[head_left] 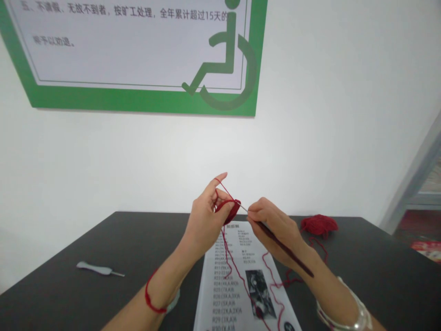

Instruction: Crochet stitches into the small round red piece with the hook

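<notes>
My left hand (208, 211) pinches a small piece of red crochet work (231, 212) between thumb and fingers. Over its raised index finger runs a strand of red yarn (225, 187), stretched down to the piece. A crochet hook with a dark handle (285, 248) is gripped in my right hand (272, 223), and its thin metal shaft points left, the tip meeting the edge of the crochet work. Loose red strands hang below the piece onto a printed pattern sheet (220, 294) with rows of text and a dark photo.
A ball of red yarn (319, 225) lies at the back right of the dark table (155, 239), its strand trailing toward the sheet. On the left lies a second hook with a pale grey handle (98, 268). A green-framed sign (144, 99) hangs on the white wall behind.
</notes>
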A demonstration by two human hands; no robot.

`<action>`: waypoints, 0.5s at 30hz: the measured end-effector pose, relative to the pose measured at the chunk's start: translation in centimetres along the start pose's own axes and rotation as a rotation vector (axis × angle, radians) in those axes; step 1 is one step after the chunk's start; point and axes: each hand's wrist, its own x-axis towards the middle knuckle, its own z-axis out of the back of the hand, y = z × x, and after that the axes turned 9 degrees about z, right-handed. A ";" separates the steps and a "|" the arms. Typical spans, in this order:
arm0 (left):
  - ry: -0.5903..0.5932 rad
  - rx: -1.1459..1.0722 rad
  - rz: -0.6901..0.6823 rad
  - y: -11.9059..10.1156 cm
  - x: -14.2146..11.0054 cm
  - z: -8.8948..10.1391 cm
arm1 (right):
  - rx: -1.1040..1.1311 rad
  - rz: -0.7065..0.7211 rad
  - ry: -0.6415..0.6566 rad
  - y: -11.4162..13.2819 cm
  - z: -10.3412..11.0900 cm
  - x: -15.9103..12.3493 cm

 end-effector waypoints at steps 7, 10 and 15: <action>-0.018 0.216 -0.120 -0.2 -0.6 -0.2 | 0.170 -0.458 -0.094 0.0 0.7 -0.2; -0.016 0.217 -0.129 -0.2 -0.5 -0.2 | 0.188 -0.467 0.014 0.1 1.5 0.0; 0.030 0.176 -0.087 -0.1 -0.1 0.0 | 0.346 -0.454 0.004 -0.6 2.6 0.0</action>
